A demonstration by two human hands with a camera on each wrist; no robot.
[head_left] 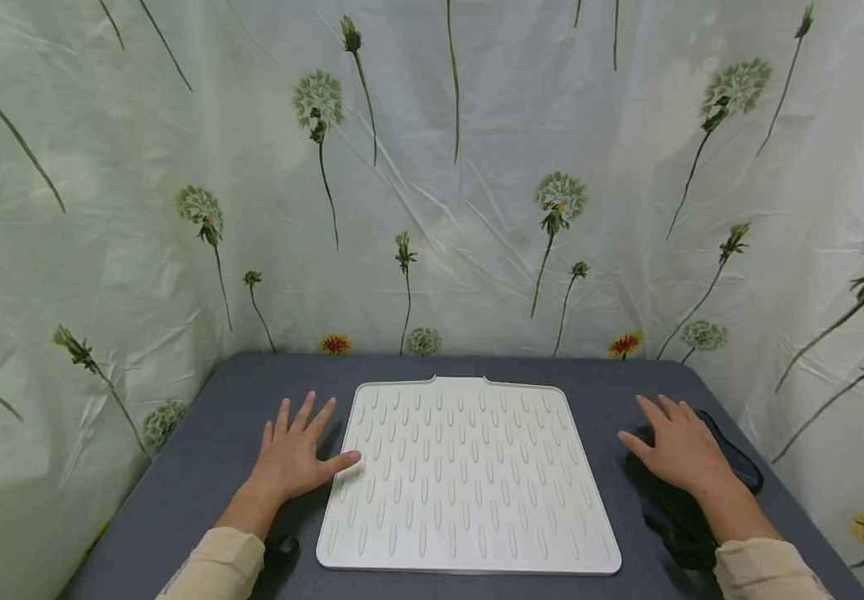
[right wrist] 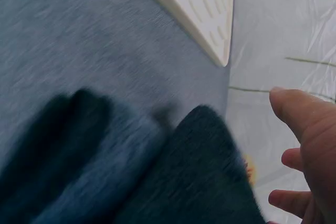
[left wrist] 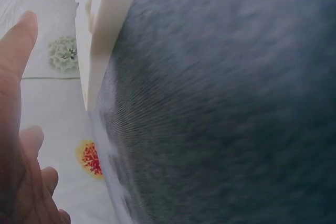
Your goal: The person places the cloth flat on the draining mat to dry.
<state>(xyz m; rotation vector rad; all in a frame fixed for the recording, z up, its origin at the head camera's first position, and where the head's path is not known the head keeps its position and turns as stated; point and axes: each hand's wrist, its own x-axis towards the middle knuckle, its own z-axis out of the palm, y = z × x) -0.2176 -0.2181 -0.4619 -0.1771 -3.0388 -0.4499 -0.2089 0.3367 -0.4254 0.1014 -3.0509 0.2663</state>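
From the head view, the white board [head_left: 469, 475] lies flat on the dark surface [head_left: 596, 408], between the two hands, its top covered in rows of small raised ridges. The left hand [head_left: 292, 462] has its fingers spread, and its thumb overlaps the board's left edge; whether it touches is not clear from here. The right hand [head_left: 682, 450] has its thumb held out and its fingers loosely extended above a dark cloth [head_left: 675, 521], well apart from the board. A dark strap [head_left: 760, 483] curves out beside that wrist. Neither hand grips anything. A flower-printed curtain [head_left: 476, 208] stands behind. If the left thumb came down alone on that edge, the one-sided push could slide the board or lift its far side.

In the left wrist view, the fingers lie apart with nothing between them, and the board's edge stands near the thumb. Contact looks absent, so the likely fault is misjudging height: a low sweep could knock the rim.

In the right wrist view, the thumb points out and the visible fingers hold nothing. The cloth, blurred and bunched in folds, fills the lower part; a corner of the board shows beyond it. Loose folds like these could bunch up or drag if the hand pressed sideways, and the strap could snag on the wrist or sleeve.
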